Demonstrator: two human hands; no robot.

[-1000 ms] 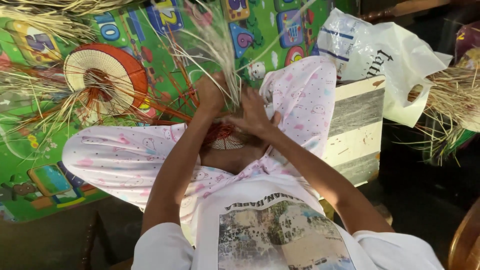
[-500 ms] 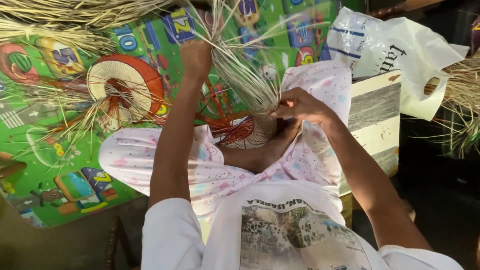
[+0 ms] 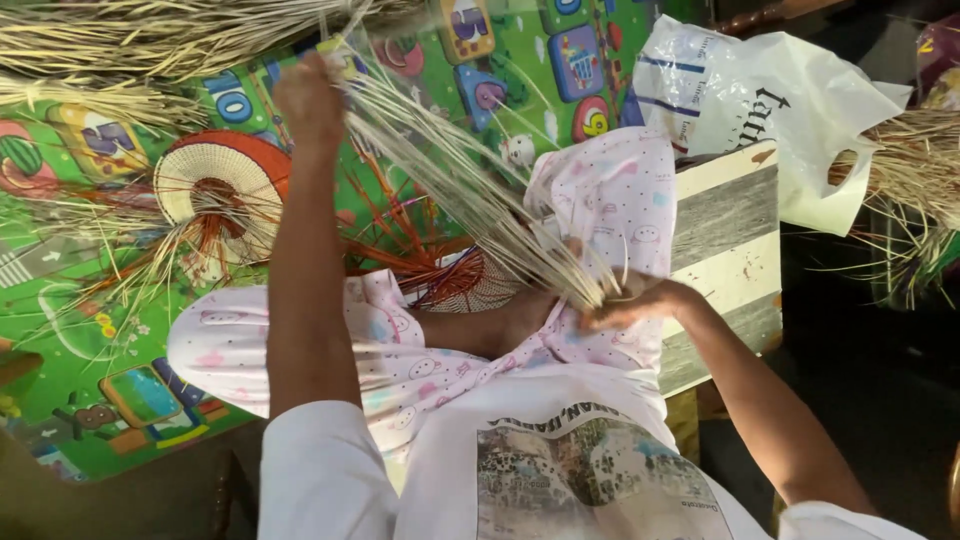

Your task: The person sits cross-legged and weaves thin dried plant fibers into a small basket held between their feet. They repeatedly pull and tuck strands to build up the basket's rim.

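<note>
1. Fingers of the right hand (image 3: pixel 635 305) are pressed together, pinching the gathered base of a bundle of pale straw strands (image 3: pixel 470 185) just above the lap.
2. Fingers of the left hand (image 3: pixel 310 100) are closed around the far ends of those strands; this hand has risen and swung out to the left since half a second ago, when it sat lower and nearer the right hand.
3. That lift has drawn the strands out taut and fanned them, so the bundle now reads as separated and stretched rather than bunched.
4. Its long axis runs diagonally, from the pinched base at lower right up to the loose tips at upper left.
5. Beneath it lies an orange-spoked woven piece (image 3: pixel 455 275) on the lap.
6. Farther out, a round woven fan (image 3: pixel 215 185) rests on the green play mat (image 3: pixel 60 300), and a white plastic bag (image 3: pixel 790 110) sits to the right.
</note>
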